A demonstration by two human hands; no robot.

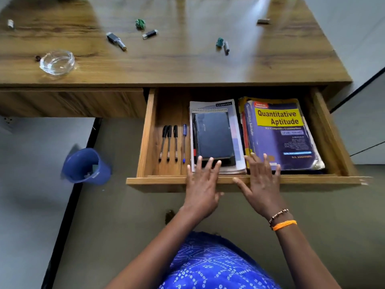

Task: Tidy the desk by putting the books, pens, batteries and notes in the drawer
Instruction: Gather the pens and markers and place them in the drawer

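Observation:
The wooden drawer [145, 142] is pulled out under the desk [187, 65]. Inside lie several pens [171, 142] at the left, a stack of notebooks topped by a dark book [214, 134] in the middle, and a purple "Quantitative Aptitude" book [279, 132] at the right. My left hand [201, 184] has straight fingers over the near edge of the notebook stack. My right hand [261, 180] is spread flat over the purple book's near corner and the drawer front. On the desk lie several batteries [116, 41], [150, 34], [226, 47], [263, 21] and crumpled green notes [140, 24], [219, 42].
A glass ashtray [57, 61] stands on the desk's left side, and another small battery [10, 24] lies at the far left edge. A blue bin [86, 165] sits on the floor left of the drawer. A closed drawer front [70, 101] is to the left.

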